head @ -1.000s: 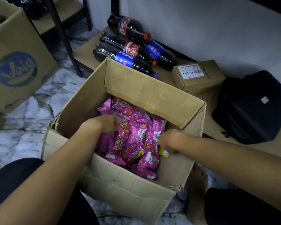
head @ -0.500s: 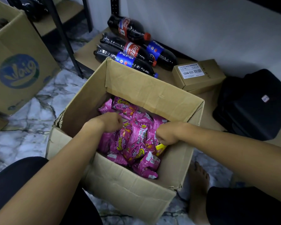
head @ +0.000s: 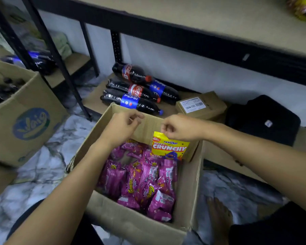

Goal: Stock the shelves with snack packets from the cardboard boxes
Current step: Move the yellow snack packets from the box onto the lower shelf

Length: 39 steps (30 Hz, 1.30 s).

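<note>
Mid-frame, the right hand (head: 181, 127) pinches a yellow crinkly snack packet (head: 169, 145) by its top edge over the open brown cardboard box (head: 145, 228) — the left hand (head: 123, 128), fingers loosely curled, holds nothing.

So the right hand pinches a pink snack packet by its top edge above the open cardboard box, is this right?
Not quite. In the head view the right hand pinches a yellow snack packet, not a pink one, by its top edge above the open cardboard box.
</note>
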Available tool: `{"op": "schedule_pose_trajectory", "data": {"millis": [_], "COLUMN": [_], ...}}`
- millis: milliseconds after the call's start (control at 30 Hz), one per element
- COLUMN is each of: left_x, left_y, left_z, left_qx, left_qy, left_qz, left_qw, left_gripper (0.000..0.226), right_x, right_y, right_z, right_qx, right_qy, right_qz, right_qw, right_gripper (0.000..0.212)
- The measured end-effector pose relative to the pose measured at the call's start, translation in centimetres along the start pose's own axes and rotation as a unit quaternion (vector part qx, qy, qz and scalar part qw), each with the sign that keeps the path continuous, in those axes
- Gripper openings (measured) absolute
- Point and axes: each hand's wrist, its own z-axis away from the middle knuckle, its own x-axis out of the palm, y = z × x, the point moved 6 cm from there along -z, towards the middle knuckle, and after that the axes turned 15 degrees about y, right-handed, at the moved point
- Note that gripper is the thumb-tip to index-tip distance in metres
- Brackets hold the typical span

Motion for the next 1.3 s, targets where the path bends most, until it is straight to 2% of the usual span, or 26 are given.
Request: {"op": "schedule_pose_trajectory", "data": {"millis": [267, 467, 633, 833, 967, 1167, 1300], "left_x": [-4.9, -6.0, -4.2, 1.8, 7.5, 15.7, 18.8], "left_y": [13.1, 23.3, 31.3, 39.1, 42.0, 43.8, 42.0], "left_z": [-5.1, -8.0, -10.6, -13.3, -14.8, -16.0, -15.6], "left_qx": [0.107, 0.206, 0.289, 0.313, 0.321, 0.32, 0.293], "left_qy": [0.115, 0.127, 0.124, 0.067, 0.028, -0.041, -0.068], "left_qz": [0.119, 0.176, 0.197, 0.177, 0.121, -0.002, -0.045], "left_qw": [0.98, 0.954, 0.929, 0.931, 0.939, 0.946, 0.953], "left_gripper": [0.025, 0.024, 0.021, 0.022, 0.037, 0.047, 0.053], "right_x": [-13.7, -25.4, -33.8, -42.7, -46.5, -49.1, -49.8], "right_y": [-2.3, -3.2, -1.9, 2.9, 7.0, 14.2, 18.1], "right_z": [1.8, 4.8, 8.3, 14.4, 18.0, 22.0, 23.8], "right_qx": [-0.001, 0.001, 0.039, 0.103, 0.151, 0.224, 0.249], "right_qy": [0.163, 0.254, 0.272, 0.304, 0.323, 0.333, 0.34], "right_qz": [-0.023, -0.069, -0.063, -0.003, 0.062, 0.118, 0.117], "right_qw": [0.986, 0.965, 0.959, 0.947, 0.932, 0.908, 0.899], "right_gripper": [0.016, 0.016, 0.017, 0.022, 0.023, 0.024, 0.024]}}
